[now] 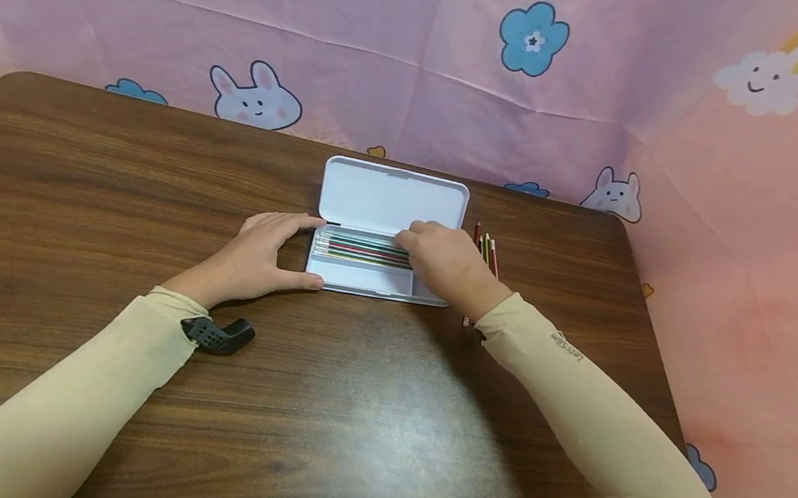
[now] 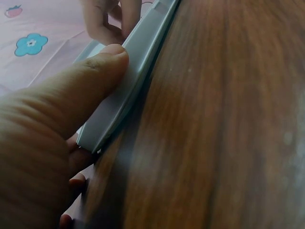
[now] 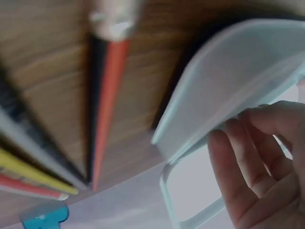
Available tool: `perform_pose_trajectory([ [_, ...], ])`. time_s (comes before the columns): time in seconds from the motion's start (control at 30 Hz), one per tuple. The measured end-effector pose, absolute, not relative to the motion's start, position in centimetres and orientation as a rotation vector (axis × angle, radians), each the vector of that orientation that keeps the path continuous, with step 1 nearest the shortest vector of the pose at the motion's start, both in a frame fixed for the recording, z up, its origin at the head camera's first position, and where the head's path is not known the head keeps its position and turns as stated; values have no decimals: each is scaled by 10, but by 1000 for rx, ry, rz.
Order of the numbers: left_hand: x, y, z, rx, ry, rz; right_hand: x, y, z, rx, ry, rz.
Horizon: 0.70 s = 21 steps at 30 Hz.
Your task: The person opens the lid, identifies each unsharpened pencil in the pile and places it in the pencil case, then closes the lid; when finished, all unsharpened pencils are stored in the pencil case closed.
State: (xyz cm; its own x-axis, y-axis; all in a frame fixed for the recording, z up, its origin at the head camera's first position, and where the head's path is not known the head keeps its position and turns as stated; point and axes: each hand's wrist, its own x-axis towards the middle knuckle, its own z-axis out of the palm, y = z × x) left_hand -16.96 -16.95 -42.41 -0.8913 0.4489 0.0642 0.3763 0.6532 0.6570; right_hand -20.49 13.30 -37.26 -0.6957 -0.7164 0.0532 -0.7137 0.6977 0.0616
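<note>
A white pencil case [image 1: 361,278] lies on the table with its lid [image 1: 394,198] raised at the back. Several pencils [image 1: 361,249] lie side by side in its rear compartment. My left hand [image 1: 254,257] holds the case's left end, thumb at the front corner and fingers at the back; in the left wrist view the thumb [image 2: 107,64] presses the front wall. My right hand [image 1: 453,265] reaches over the right part of the case, its fingertips at the pencils. In the right wrist view its bent fingers [image 3: 233,167] are inside the case. Whether they pinch a pencil is hidden.
More loose pencils [image 1: 487,246] lie on the table just right of the case, partly behind the right hand; red and yellow ones [image 3: 106,114] show in the right wrist view. The brown wooden table [image 1: 254,432] meets a patterned cloth [image 1: 364,51] at the back.
</note>
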Motion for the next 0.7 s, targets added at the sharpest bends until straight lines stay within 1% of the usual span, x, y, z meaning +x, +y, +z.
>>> perform_pose_trajectory([
  [0.13, -170, -169, -425, 703, 2756, 1064, -200, 154, -367, 1144, -2825, 109],
  [0.23, -171, -169, -426, 700, 2759, 1068, -195, 175, -362, 1053, -2871, 253],
  [0.5, -172, -171, -427, 693, 2756, 1071, -189, 235, -354, 688, -3020, 518],
  [0.7, -170, -168, -424, 678, 2746, 1079, -180, 266, -358, 445, -3132, 822],
])
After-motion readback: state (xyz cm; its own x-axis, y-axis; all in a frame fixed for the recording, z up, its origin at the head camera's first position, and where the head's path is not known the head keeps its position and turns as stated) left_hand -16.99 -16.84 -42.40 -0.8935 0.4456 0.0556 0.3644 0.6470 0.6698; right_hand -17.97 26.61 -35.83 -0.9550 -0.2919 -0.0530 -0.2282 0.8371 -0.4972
